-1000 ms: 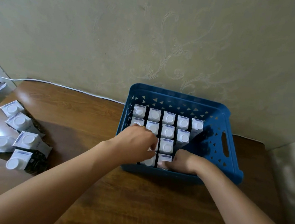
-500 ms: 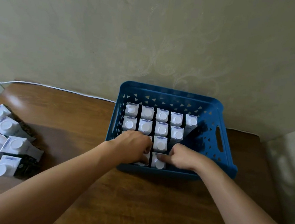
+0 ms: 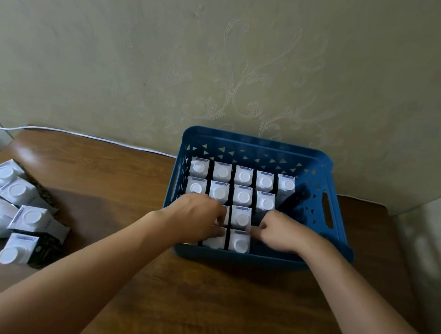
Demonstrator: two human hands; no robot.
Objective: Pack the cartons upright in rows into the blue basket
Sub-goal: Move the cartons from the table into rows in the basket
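Both hands are working inside the blue basket point(image 3: 322, 184) on the table point(image 3: 198, 301). The left hand point(image 3: 194, 216) is lying over cartons in the near-left rows, fingers curled on one. The right hand point(image 3: 277, 233) is touching the front carton point(image 3: 239, 241), fingers bent; I cannot tell whether they are gripping it. Upright cartons point(image 3: 244, 176) are filling the rows. Five loose cartons point(image 3: 30, 218) are lying on the table's left.
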